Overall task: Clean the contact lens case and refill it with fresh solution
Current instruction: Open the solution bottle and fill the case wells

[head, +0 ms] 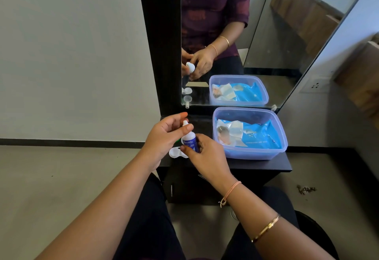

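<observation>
Centre of frame, over the left end of the dark counter point(256, 165) below a mirror point(287, 34).

- Solution bottle point(189, 141) – small, white with a blue label, upright, held just above the counter; its white nozzle tip is bare.
- Right hand point(207, 157) – grasping the bottle's lower body, thumb across the front of the label, fingers wrapped behind.
- Left hand point(162, 138) – holding the upper part, thumb laid against the shoulder just under the nozzle, fingers loosely curved behind (forefinger reaches higher than the tip).
- Lens case point(175, 153) – white, lying flat on the counter at its left edge, directly below both hands; partly hidden by them.
- A small green item point(178, 141) shows between left palm and bottle – too hidden to identify.

Right of the hands: a translucent plastic tub point(254, 154) on the counter, near the bottle but apart from it, holding a blue wipes pack point(258, 138).
</observation>
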